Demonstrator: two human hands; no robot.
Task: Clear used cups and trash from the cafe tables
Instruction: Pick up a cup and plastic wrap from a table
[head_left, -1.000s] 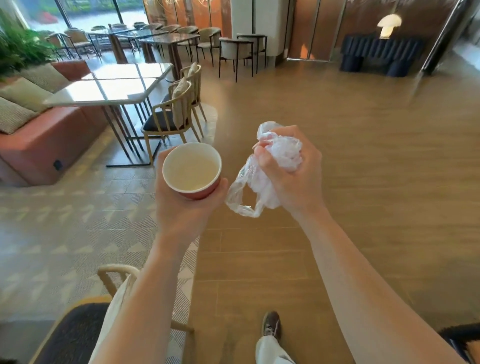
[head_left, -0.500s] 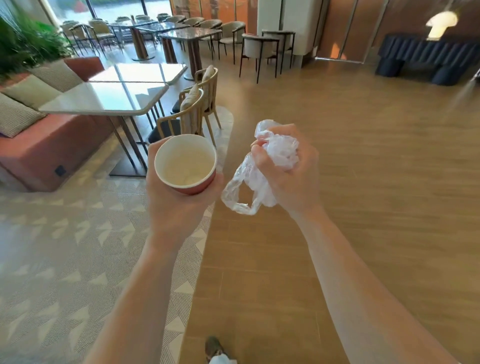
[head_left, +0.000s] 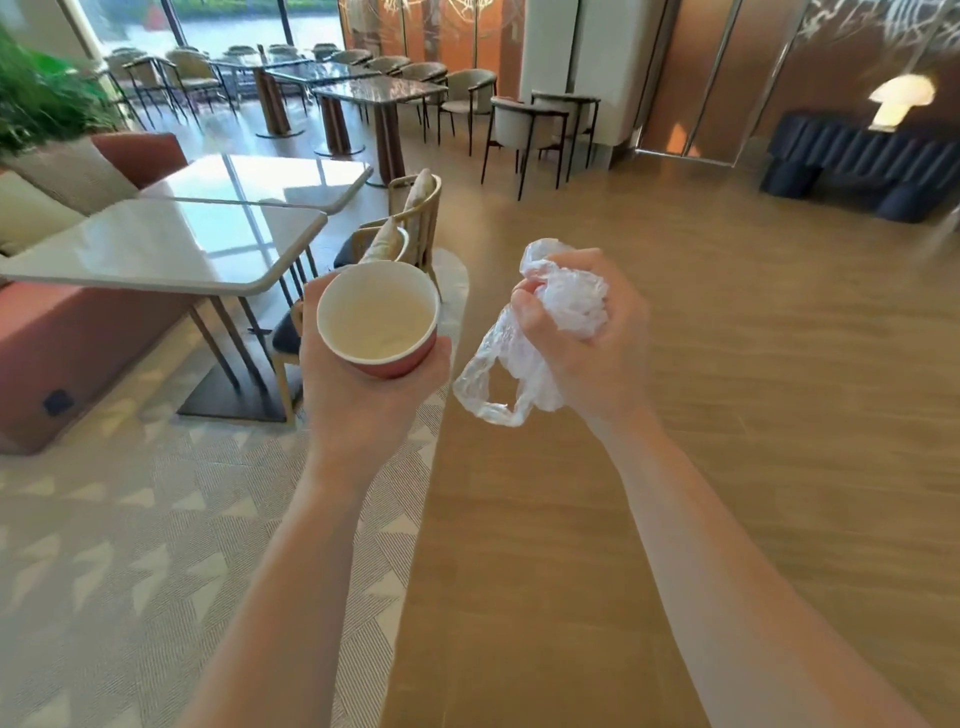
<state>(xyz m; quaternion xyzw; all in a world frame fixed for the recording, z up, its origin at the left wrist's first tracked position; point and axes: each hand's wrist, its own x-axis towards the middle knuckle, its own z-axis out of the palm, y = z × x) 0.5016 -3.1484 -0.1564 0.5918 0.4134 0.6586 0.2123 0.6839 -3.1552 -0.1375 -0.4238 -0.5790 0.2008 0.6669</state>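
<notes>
**Carry-off: cup + bag to bin**

L hand (head_left: 363, 400) grips red paper cup (head_left: 378, 318) upright, centre-near. R hand (head_left: 582, 343) clenches crumpled clear plastic bag (head_left: 524, 358), a loop dangling. No bin in view. Suggest: keep cup level, tuck in the loop.

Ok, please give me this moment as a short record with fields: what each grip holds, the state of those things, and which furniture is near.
left grip: holds the paper cup, fingers curled round its side
paper cup: red outside, white inside, no lid, looks empty
right grip: clenches the plastic bag
plastic bag: clear, crumpled, one loop hanging below the fist
near furniture: white table and wooden chair, both to the left
ground: wooden floor on the right, patterned carpet on the left
</notes>
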